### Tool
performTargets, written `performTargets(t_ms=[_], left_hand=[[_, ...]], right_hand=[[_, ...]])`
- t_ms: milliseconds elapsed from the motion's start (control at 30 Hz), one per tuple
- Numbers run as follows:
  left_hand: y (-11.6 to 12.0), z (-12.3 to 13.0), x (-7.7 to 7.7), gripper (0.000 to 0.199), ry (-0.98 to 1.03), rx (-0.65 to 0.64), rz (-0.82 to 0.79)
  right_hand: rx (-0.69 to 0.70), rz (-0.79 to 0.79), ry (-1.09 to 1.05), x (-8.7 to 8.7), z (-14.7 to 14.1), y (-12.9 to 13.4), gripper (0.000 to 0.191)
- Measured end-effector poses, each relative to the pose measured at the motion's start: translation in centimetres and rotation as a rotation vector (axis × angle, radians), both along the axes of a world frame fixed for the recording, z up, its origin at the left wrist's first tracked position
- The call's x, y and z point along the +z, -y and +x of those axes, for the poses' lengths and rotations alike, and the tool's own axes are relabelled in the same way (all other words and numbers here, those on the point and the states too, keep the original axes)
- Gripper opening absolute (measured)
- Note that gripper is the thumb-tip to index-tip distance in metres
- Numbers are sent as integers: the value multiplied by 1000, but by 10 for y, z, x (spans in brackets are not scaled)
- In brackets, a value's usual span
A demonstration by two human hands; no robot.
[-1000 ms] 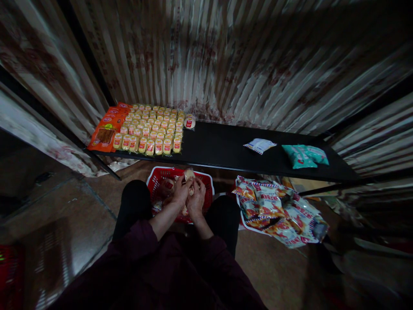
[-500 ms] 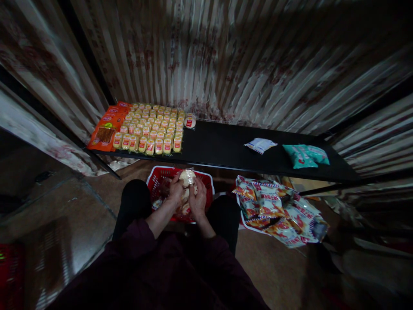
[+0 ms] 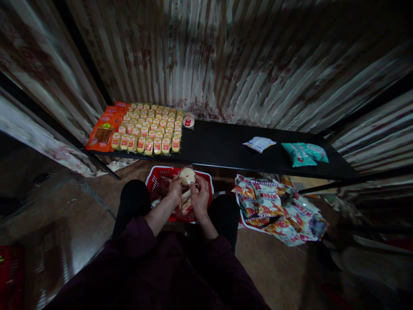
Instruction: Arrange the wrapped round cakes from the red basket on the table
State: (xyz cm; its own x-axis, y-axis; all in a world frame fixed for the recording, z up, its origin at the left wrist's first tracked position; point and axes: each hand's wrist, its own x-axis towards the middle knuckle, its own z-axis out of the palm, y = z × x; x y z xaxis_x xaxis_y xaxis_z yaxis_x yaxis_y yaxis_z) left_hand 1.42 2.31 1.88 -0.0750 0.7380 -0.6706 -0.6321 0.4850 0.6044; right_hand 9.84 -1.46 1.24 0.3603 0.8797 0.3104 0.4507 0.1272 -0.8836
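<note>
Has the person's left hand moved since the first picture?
Yes, slightly: the left hand has shifted leftward, judged against the black shelf, and touches the left side of the round wrapped item.

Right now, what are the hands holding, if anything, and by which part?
A round wrapped item, held around its lower edge between the left hand and right hand.

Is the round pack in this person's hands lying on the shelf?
No, the left hand and right hand hold the round pack over the red basket, in front of the shelf.
</note>
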Motion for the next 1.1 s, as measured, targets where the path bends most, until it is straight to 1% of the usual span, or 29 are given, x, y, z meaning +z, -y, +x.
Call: performTargets(t_ms=[67,167,367,500,600,700,800,900,1000,1100], left_hand=[[0,1,2,41,8,-32,-11],[0,1,5,43,-8,-34,-10],[2,0,8,49,-34,-48,64],[5,-2,13,53,-27,-69,81],[6,-2,18,58,-24,-61,89],[7,-1,22,62,-43,-31,109],[7,1,24,57,-84,-27,110],[7,2,23,52,-126,-36,129],[8,4,21,49,-135,-43,154],[9,6,21,46,-106,-77,191]], right_hand=[[5,1,-19,0,1,-1,26],[6,-1,-45,0,3,-2,26],[-10,-21,-35,2,3,-3,24],[-28,-50,-9,-2,3,-3,22],[-42,-72,49,-5,5,-4,22],[-78,-62,192,-3,7,-6,25],[-69,-46,331,1,9,-7,30],[-27,-42,407,1,10,-8,34],[9,-32,381,-1,8,-7,36],[33,-22,297,-2,5,-7,35]])
